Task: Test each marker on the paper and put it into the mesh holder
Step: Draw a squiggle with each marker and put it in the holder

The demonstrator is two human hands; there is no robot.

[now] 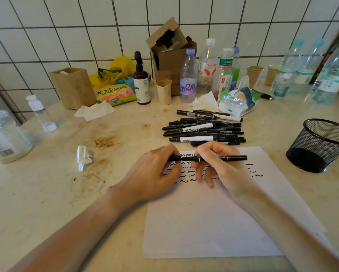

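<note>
1. Head view: a stained beige surface (46,193) below a white tiled wall; a squiggle-marked paper (213,222) lies on it.
2. Above the paper, the left hand (154,173) pinches one end of a black marker (209,158); the right hand (219,163) grips its barrel.
3. A marker pile (204,130) lies beyond; the mesh holder (319,144) stands at right.

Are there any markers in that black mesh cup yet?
No, the mesh holder shows only its bare dark bottom; the pile of markers lies on the counter.

We're holding both forearms angled inward, left hand (156,171) and right hand (217,163) curling fingers, pinching near each other.
</note>
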